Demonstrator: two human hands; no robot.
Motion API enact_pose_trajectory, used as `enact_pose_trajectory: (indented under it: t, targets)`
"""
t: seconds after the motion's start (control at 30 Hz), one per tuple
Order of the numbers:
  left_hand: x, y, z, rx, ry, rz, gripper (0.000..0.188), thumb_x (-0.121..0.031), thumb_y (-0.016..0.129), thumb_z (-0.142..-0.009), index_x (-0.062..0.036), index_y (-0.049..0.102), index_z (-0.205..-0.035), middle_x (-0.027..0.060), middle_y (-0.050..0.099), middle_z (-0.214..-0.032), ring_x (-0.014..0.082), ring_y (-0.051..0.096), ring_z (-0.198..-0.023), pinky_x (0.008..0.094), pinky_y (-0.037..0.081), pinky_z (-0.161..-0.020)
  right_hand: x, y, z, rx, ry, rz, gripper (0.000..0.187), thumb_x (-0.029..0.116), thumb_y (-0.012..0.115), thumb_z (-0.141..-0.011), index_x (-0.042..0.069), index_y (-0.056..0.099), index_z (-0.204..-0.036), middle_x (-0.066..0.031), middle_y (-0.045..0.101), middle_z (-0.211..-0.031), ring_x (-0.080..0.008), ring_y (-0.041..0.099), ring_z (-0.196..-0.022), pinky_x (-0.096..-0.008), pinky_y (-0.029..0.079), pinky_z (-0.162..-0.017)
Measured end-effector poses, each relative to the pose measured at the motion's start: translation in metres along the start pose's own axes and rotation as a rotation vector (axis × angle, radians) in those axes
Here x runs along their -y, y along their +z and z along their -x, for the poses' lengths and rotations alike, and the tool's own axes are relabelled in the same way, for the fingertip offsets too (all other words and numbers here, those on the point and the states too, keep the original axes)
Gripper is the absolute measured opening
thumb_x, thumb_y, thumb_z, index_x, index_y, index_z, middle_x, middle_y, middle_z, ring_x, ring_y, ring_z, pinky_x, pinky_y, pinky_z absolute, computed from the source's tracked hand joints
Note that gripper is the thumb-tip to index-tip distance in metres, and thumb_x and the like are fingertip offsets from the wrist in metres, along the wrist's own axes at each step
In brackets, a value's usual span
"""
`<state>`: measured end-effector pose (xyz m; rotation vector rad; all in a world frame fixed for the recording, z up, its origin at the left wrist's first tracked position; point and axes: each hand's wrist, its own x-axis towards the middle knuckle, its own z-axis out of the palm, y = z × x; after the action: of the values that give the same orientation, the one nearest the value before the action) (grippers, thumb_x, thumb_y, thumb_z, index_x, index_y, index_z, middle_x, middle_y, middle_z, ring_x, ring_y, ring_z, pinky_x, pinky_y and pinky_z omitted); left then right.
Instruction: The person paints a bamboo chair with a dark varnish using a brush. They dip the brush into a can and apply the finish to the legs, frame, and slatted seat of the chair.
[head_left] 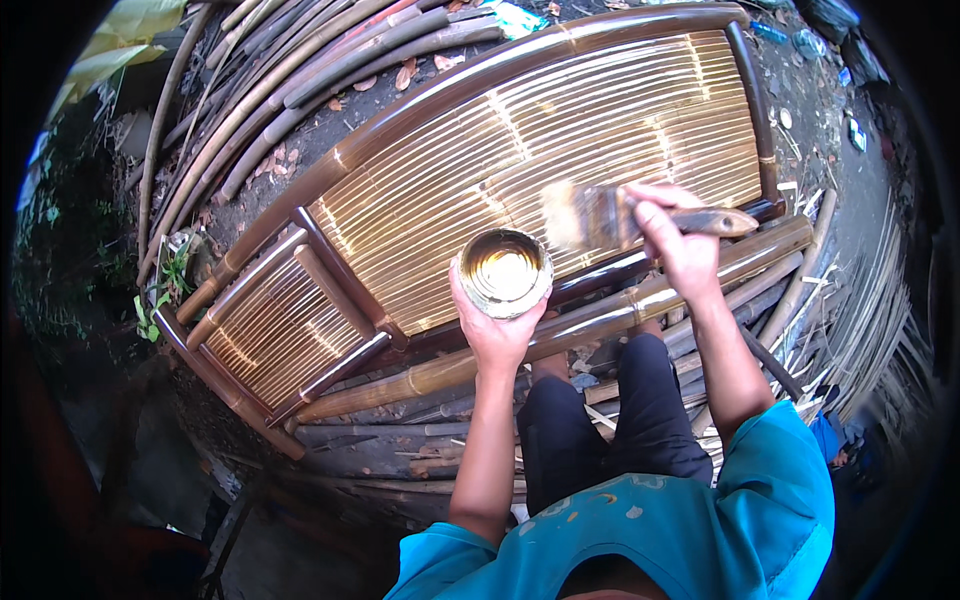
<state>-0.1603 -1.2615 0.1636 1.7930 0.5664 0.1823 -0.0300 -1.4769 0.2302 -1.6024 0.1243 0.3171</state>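
My left hand (493, 330) holds up a small round tin (504, 271) with shiny yellowish liquid inside. My right hand (672, 236) grips the wooden handle of a flat paintbrush (610, 217), its bristles blurred over the slats. Both hands hover above a bamboo bench (520, 150) lying in front of me, with glossy slats in a dark brown frame. A thick glossy bamboo pole (600, 315) of the frame runs just under my hands.
Loose bamboo poles (290, 70) are piled at the back left, and thin split strips (860, 320) lie on the right. Dry leaves and litter dot the dark ground (810, 120). My knees in dark trousers (620, 420) press against the bench.
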Motion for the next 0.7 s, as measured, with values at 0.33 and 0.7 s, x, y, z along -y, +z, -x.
enact_pose_trajectory:
  t: [0.33,0.7]
  targets:
    - [-0.038,0.108,0.038,0.300,0.447,-0.452,0.108,-0.035,0.088,-0.069,0.0044,0.028,-0.150,0.0297,0.041,-0.146,0.0480,0.042,-0.134,0.0534,0.035,-0.113,-0.014,-0.045,0.039,0.403,-0.185,0.947,0.027,0.023,0.065,-0.091,0.008,0.070,-0.114,-0.0130,0.069,-0.082,-0.0342,0.070,-0.072,-0.0461,0.056,-0.061]
    - [-0.036,0.168,0.060,0.462,0.377,-0.451,0.111,-0.048,0.087,-0.070,0.0027,0.029,-0.151,0.0311,0.037,-0.149,0.0492,0.038,-0.138,0.0556,0.033,-0.114,-0.014,-0.152,0.059,0.137,-0.167,0.352,0.025,0.023,0.072,-0.089,0.010,0.075,-0.110,-0.0095,0.073,-0.092,-0.0306,0.071,-0.080,-0.0393,0.057,-0.069]
